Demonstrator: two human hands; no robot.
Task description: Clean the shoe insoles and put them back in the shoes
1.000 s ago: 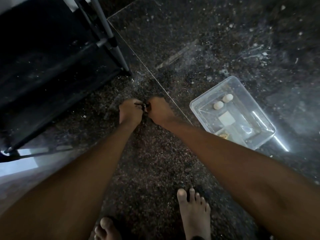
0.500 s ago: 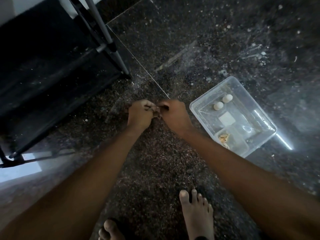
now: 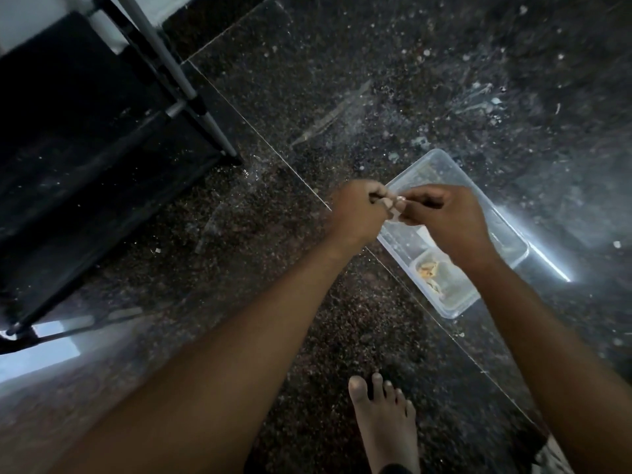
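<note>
Left hand (image 3: 355,215), right hand (image 3: 453,225): fingertips touching

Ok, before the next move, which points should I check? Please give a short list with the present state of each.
1. Left hand grips the small pale thing: ok.
2. Right hand pinches it too: ok.
3. What that thing is: cannot tell.
4. Plastic box lies open below the hands: ok.
5. Shoes or insoles in view: not ok, none shows.
6. Bare foot stands apart from the box: ok.
</note>
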